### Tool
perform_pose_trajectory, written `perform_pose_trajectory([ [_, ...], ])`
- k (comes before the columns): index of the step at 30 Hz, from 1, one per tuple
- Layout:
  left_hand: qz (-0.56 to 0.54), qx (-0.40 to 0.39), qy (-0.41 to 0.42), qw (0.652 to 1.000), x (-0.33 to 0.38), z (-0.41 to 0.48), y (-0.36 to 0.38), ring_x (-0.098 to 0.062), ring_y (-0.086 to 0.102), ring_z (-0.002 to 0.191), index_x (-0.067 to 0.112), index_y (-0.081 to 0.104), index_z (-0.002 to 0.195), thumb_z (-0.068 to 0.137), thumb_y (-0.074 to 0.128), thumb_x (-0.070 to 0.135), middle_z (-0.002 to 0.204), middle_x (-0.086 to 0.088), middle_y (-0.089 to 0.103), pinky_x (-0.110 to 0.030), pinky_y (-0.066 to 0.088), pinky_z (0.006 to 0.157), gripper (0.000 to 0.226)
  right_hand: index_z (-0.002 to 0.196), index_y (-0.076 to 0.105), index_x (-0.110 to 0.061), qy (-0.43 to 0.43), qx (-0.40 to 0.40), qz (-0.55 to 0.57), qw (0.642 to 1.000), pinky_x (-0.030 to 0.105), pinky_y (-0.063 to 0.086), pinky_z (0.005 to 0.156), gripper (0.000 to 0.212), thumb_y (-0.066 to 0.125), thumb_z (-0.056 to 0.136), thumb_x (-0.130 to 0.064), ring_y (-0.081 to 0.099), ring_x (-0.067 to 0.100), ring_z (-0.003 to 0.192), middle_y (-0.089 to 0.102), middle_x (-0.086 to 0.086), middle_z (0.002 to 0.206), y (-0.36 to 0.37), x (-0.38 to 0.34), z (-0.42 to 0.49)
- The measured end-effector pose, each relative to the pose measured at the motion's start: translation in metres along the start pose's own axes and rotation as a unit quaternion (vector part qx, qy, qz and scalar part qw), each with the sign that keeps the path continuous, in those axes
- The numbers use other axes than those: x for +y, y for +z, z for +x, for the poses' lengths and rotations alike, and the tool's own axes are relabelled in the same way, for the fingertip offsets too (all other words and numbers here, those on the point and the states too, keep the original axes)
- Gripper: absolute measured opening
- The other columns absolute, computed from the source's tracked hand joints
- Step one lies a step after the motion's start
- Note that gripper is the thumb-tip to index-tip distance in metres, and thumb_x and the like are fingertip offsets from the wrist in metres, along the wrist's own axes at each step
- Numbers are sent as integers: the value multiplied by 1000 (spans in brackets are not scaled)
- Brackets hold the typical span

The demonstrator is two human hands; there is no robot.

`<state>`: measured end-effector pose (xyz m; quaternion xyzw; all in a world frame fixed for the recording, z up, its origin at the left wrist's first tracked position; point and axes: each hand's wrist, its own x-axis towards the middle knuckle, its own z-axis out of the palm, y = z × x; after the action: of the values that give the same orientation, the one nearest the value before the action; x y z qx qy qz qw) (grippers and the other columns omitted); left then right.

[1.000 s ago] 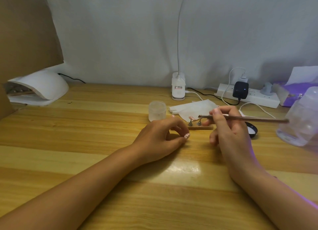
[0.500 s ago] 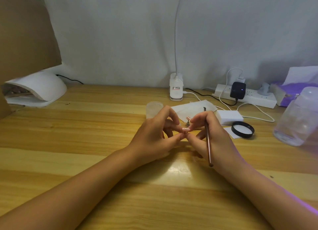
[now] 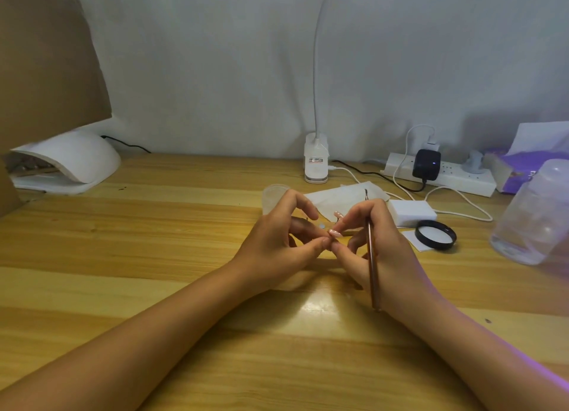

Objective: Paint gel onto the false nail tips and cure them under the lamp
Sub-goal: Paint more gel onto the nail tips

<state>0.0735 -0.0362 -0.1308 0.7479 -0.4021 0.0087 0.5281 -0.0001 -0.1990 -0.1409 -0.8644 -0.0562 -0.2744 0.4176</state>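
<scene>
nail tip (image 3: 335, 233), pink, sits up off the table at centre, caught where the fingertips of both hands meet. left hand (image 3: 277, 241) has thumb and forefinger curled in and pinching it, other fingers arched above. right hand (image 3: 385, 250) closes its forefinger and thumb on the tip from the other side, and its fingers are curled round a brush (image 3: 372, 263). brush handle runs back along the hand toward the wrist, bristle end poking up past the knuckles. second pink nail tip (image 3: 338, 215) just behind, on a small stand, base hidden. white tissue (image 3: 345, 198) and a small clear cup (image 3: 272, 195) just beyond the hands. white box (image 3: 411, 212) and black lid (image 3: 435, 234) to the right, clear bottle (image 3: 535, 213) at the right edge. curing lamp (image 3: 70, 161) far left, well apart. clip light base (image 3: 316, 163) and power strip (image 3: 440, 176) along the back of the wooden table (image 3: 154, 256).
</scene>
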Motion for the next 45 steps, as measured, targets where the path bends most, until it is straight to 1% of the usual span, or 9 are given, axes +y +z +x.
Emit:
perform_pose_trajectory([
  [4, -31, -14, -15, 999, -2, 0, 1, -12, 73, 88, 9, 46, 105, 87, 72, 7, 94, -1, 77, -41, 59, 78, 32, 105, 41, -28, 3, -1, -16, 1000, 23, 52, 60, 44, 76, 82, -20, 61, 9, 70, 58, -14, 96, 1, 1, 0],
  [7, -85, -16, -28, 996, -2, -2, 5, -16, 73, 92, 6, 45, 105, 88, 68, -2, 95, -6, 77, -39, 58, 87, 30, 104, 40, -31, 1, -2, -6, 1000, 25, 51, 60, 42, 74, 83, -20, 60, 11, 69, 58, -13, 96, 0, 1, -2],
  [15, -106, 9, -51, 993, -1, 0, 6, -19, 74, 86, 14, 48, 102, 83, 74, 1, 108, -9, 63, -28, 59, 67, 35, 108, 40, -24, -15, 2, -31, 999, 25, 50, 58, 39, 72, 86, -20, 60, 10, 66, 56, -16, 93, 0, -3, -3],
  [19, -81, 4, -57, 995, 0, -1, 6, -16, 72, 81, 17, 47, 104, 85, 74, 5, 110, -5, 58, -35, 61, 63, 35, 107, 41, -24, -20, -3, -40, 999, 25, 50, 57, 37, 71, 86, -21, 59, 9, 67, 58, -16, 91, 0, -3, -4],
  [25, 156, 118, -52, 979, -5, -2, 4, -5, 62, 65, 26, 44, 101, 86, 71, 19, 102, 15, 54, -31, 53, 62, 31, 103, 42, -19, 10, 38, -22, 999, 27, 49, 59, 36, 72, 84, -14, 56, 12, 64, 61, -9, 91, -3, -4, -2],
  [30, 232, 81, -73, 967, -7, -1, 5, -6, 60, 69, 28, 42, 105, 86, 69, 29, 110, 15, 58, -33, 51, 71, 33, 106, 43, -12, -1, 58, -36, 998, 38, 53, 64, 35, 70, 85, -13, 58, 15, 70, 60, -4, 92, -6, -10, -3],
  [35, 242, 47, -121, 962, -10, 4, 2, -13, 64, 83, 30, 41, 111, 88, 67, 35, 121, 16, 61, -33, 51, 80, 35, 104, 43, -15, 2, 58, -47, 997, 31, 52, 66, 36, 72, 84, -12, 57, 9, 73, 60, -6, 90, -5, -12, -4],
  [38, 244, 40, -115, 962, -12, 6, 2, -7, 60, 77, 30, 45, 112, 89, 68, 36, 114, 19, 63, -30, 49, 75, 33, 104, 42, -17, 7, 52, -55, 997, 27, 51, 69, 36, 72, 84, -13, 59, 7, 79, 60, -9, 90, -4, -12, -4],
  [45, 183, 15, -60, 981, -13, 2, -2, -2, 55, 62, 31, 55, 105, 84, 72, 26, 105, 20, 63, -30, 48, 66, 27, 104, 44, -15, -21, 56, -99, 993, 44, 53, 78, 34, 72, 84, -10, 61, 18, 89, 58, -6, 92, -3, -17, -5],
])
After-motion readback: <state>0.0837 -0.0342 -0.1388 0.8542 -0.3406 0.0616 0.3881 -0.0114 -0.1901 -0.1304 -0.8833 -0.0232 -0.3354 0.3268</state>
